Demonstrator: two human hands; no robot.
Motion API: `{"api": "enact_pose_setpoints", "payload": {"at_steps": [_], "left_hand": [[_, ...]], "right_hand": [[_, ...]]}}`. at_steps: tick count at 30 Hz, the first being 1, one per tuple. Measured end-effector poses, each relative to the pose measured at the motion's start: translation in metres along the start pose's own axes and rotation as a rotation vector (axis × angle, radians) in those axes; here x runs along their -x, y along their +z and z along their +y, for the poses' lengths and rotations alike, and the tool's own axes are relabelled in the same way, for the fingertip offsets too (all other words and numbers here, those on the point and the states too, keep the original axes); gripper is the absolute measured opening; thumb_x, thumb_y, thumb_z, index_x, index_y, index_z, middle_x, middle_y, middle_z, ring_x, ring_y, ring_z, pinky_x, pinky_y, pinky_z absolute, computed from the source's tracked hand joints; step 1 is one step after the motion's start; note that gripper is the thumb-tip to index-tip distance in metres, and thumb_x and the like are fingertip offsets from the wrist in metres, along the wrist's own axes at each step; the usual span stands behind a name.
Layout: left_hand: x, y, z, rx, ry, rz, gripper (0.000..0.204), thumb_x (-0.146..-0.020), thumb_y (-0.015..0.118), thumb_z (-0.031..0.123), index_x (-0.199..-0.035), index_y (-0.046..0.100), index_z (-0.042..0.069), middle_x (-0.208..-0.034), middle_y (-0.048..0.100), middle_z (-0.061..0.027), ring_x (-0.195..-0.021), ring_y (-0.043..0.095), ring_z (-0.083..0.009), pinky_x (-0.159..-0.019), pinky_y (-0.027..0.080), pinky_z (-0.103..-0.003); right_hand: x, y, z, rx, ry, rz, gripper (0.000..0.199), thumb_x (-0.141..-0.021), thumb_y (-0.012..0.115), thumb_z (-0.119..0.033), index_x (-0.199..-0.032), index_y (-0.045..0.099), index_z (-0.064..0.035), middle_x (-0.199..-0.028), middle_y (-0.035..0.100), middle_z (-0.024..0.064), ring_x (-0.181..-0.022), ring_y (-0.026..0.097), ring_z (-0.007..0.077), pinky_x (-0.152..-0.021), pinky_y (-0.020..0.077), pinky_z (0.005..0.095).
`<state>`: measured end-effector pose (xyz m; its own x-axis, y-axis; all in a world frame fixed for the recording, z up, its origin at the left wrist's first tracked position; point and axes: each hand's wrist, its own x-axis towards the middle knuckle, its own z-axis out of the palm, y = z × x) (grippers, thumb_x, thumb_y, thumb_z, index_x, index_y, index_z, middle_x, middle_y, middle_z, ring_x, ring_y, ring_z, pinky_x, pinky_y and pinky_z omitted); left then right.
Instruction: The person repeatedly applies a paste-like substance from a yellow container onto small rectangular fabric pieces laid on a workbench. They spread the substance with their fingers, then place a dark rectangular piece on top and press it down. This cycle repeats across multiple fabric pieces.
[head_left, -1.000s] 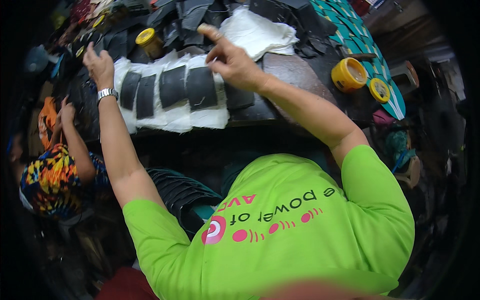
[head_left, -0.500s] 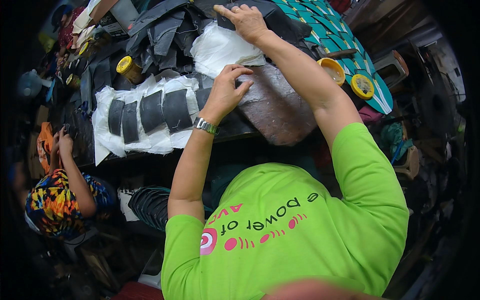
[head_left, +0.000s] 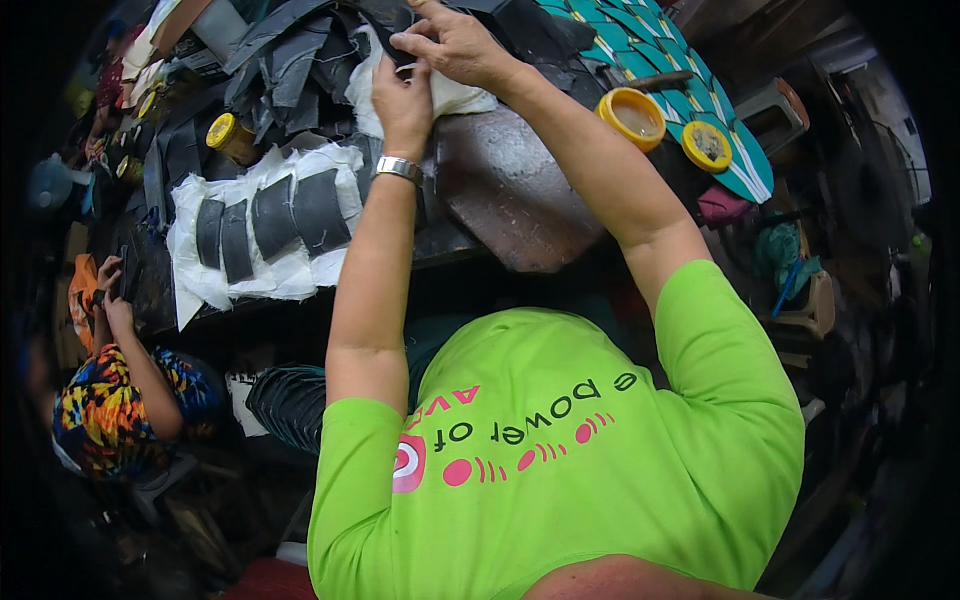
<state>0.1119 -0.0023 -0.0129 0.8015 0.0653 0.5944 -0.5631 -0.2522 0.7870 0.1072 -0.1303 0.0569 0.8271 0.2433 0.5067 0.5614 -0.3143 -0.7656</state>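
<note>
My left hand (head_left: 403, 97) and my right hand (head_left: 455, 42) meet at the far side of the workbench, both pinching a crumpled white sheet (head_left: 463, 97) that lies on a pile of dark cut pieces (head_left: 290, 50). A metal watch sits on my left wrist. To the left, a white backing sheet (head_left: 262, 275) carries several dark grey strips (head_left: 272, 214) laid side by side. A worn grey slab (head_left: 510, 190) lies under my arms.
Two open yellow pots (head_left: 633, 116) stand at the right on teal cut shapes (head_left: 700, 85); another yellow pot (head_left: 228, 133) stands at the left. A person in a bright patterned top (head_left: 120, 410) sits low at the left. A dark stack (head_left: 290, 400) lies below the bench.
My left hand has moved from the far left edge of the strips sheet across to the white sheet. My right hand slid up to meet it there.
</note>
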Motion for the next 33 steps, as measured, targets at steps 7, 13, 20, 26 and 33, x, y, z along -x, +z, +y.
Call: {"api": "enact_pose_setpoints", "payload": {"at_steps": [7, 13, 20, 26, 33], "left_hand": [[-0.011, -0.024, 0.002, 0.507, -0.358, 0.189, 0.017, -0.091, 0.070, 0.015, -0.084, 0.070, -0.001, -0.077, 0.064, 0.0026, -0.068, 0.051, -0.0068, -0.062, 0.042, -0.025], [-0.036, -0.080, 0.049, 0.593, -0.068, 0.226, 0.013, -0.091, 0.070, 0.013, -0.094, 0.074, 0.001, -0.085, 0.070, -0.0015, -0.077, 0.062, -0.0075, -0.070, 0.048, -0.021], [-0.007, -0.091, 0.045, 0.474, -0.265, -0.064, 0.014, -0.093, 0.071, 0.016, -0.093, 0.073, 0.002, -0.080, 0.065, 0.0047, -0.072, 0.055, -0.0040, -0.065, 0.042, -0.019], [0.027, -0.073, 0.026, 0.619, -0.395, 0.168, 0.015, -0.094, 0.069, 0.014, -0.097, 0.069, -0.001, -0.082, 0.065, 0.0022, -0.073, 0.057, -0.0058, -0.066, 0.045, -0.021], [-0.008, -0.158, 0.069, 0.880, -0.322, 0.402, 0.009, -0.092, 0.065, 0.012, -0.088, 0.069, 0.005, -0.084, 0.072, -0.0082, -0.069, 0.069, -0.0170, -0.063, 0.057, -0.026]], "right_hand": [[0.016, -0.013, 0.036, 0.621, 0.020, -0.017, 0.070, -0.097, 0.054, -0.027, -0.159, 0.020, -0.0169, -0.104, 0.068, 0.0253, -0.098, 0.065, 0.0424, -0.092, 0.0473, 0.0519], [0.019, -0.011, 0.061, 0.533, 0.132, 0.004, 0.078, -0.096, 0.056, -0.024, -0.160, 0.011, -0.0172, -0.112, 0.066, 0.0222, -0.103, 0.063, 0.0395, -0.097, 0.0435, 0.0542], [0.020, 0.002, 0.004, -0.658, 0.431, 0.115, 0.088, -0.095, 0.067, -0.038, -0.161, 0.012, -0.0177, -0.112, 0.063, 0.0136, -0.089, 0.063, 0.0206, -0.072, 0.0528, 0.0298], [0.043, 0.019, 0.007, -0.709, 0.201, -0.001, 0.100, -0.078, 0.066, 0.014, -0.160, 0.015, -0.0119, -0.137, 0.051, 0.0150, -0.111, 0.060, 0.0208, -0.092, 0.0515, 0.0298], [0.030, -0.006, 0.043, 0.461, 0.097, 0.258, 0.110, -0.070, 0.079, -0.015, -0.160, 0.017, -0.0161, -0.131, 0.056, 0.0261, -0.113, 0.058, 0.0460, -0.101, 0.0464, 0.0492]]}}
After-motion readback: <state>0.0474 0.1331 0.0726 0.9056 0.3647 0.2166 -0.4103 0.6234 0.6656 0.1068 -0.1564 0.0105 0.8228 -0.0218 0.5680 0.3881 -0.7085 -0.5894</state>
